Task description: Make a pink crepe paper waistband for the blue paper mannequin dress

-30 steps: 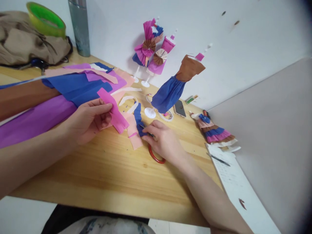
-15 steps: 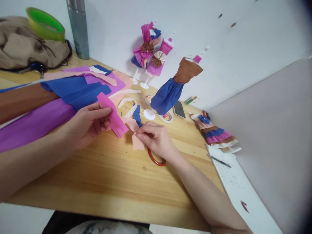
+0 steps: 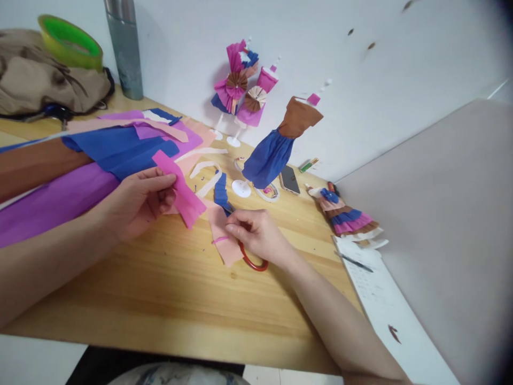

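Between the thumb and fingers of my left hand (image 3: 150, 195) is a bright pink paper strip (image 3: 185, 195), held just above the table. My right hand (image 3: 256, 230) has its fingers pinched together over red-handled scissors (image 3: 254, 264); whether they grip anything is hard to make out. A peach paper piece (image 3: 226, 246) with a thin pink strip across it lies beside the right fingertips. Just beyond them is a small blue paper piece (image 3: 220, 188), and the scissors' blades are mostly hidden.
Colored paper sheets (image 3: 128, 152) cover the table's left side. Behind stand a doll stand in a brown and blue dress (image 3: 272, 152), two smaller dressed stands (image 3: 240, 91) and a bottle (image 3: 126, 59). A phone (image 3: 289, 180) and a notebook (image 3: 360, 278) are to the right.
The peach piece, earlier pinched in my right fingers, now lies flatter on the table with the thin pink strip showing. My left hand still holds the pink strip. The view has shifted slightly.
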